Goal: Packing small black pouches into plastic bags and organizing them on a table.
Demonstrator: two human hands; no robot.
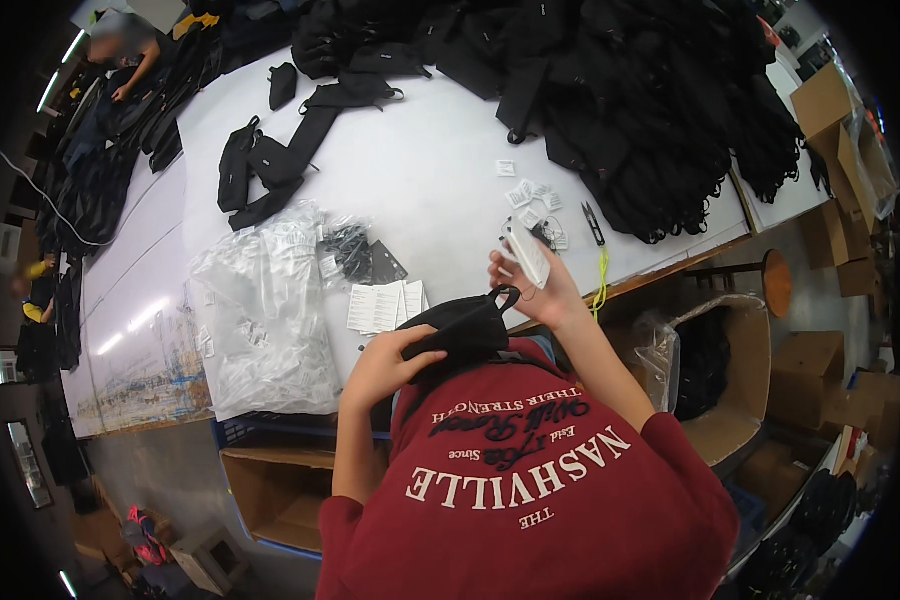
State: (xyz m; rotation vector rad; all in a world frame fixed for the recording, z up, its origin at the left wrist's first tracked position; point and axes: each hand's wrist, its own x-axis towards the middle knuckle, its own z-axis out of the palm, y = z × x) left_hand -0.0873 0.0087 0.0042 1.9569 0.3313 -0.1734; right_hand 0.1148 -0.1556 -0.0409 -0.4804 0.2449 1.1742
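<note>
Grasping pouch (467, 329) in left hand (392, 362) at near edge of table (425, 140); holding white piece (529, 258) in right hand (553, 293), near loop (511, 296). Best to steady pouch and guard loop from snagging.

The pouch (465, 330) is matt black cloth, like the heap (620, 110). The tag (528, 258) looks smooth and white – paper or plastic, hard to tell. The bags (270, 320) are clear plastic, glossy and crinkled; the cards (374, 308), flat matt paper. The tabletop (425, 170) is smooth with a soft sheen – the box (740, 410) dull brown cardboard, the shirt (530, 460) matt printed cloth.
</note>
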